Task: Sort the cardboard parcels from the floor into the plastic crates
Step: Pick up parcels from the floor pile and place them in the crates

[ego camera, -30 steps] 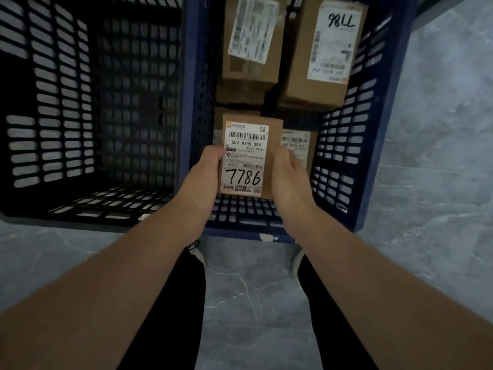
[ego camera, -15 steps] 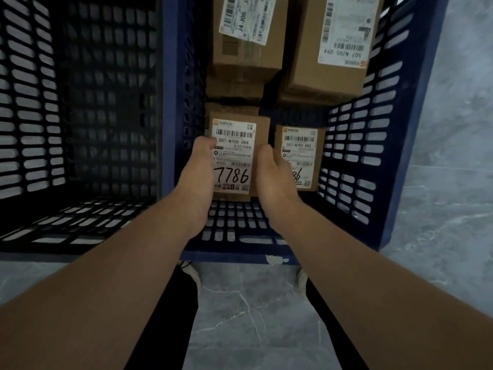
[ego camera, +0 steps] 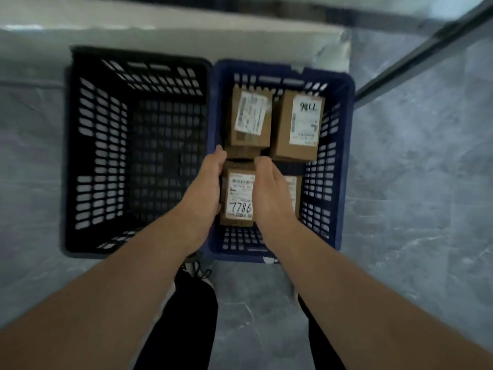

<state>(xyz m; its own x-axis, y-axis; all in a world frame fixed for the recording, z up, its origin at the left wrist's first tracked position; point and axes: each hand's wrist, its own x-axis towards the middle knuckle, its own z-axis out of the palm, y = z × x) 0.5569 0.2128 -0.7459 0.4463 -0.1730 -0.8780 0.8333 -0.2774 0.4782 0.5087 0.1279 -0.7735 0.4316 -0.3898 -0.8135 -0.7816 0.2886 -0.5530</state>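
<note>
A small cardboard parcel (ego camera: 240, 198) with a white label marked 7786 lies in the near left part of the blue crate (ego camera: 344, 166). My left hand (ego camera: 206, 190) hovers over its left edge with fingers relaxed. My right hand (ego camera: 269, 193) hangs above the parcel's right side and hides part of it, fingers loosely bent. Neither hand grips the parcel. Another labelled parcel (ego camera: 293, 190) lies to its right, mostly behind my right hand. Two bigger parcels stand at the far end, one (ego camera: 250, 118) on the left and one marked 98LL (ego camera: 300, 126) on the right.
A black crate (ego camera: 80, 156) with nothing visible inside stands against the blue one's left side. Both sit on a grey marble floor (ego camera: 413, 209) before a white ledge (ego camera: 186, 41). A dark metal bar (ego camera: 426, 49) runs across the upper right. My legs and shoes are below the crates.
The view has pulled up and back, so both crates now show whole. My hands have let go of the 7786 parcel, which now rests in the blue crate below them.
</note>
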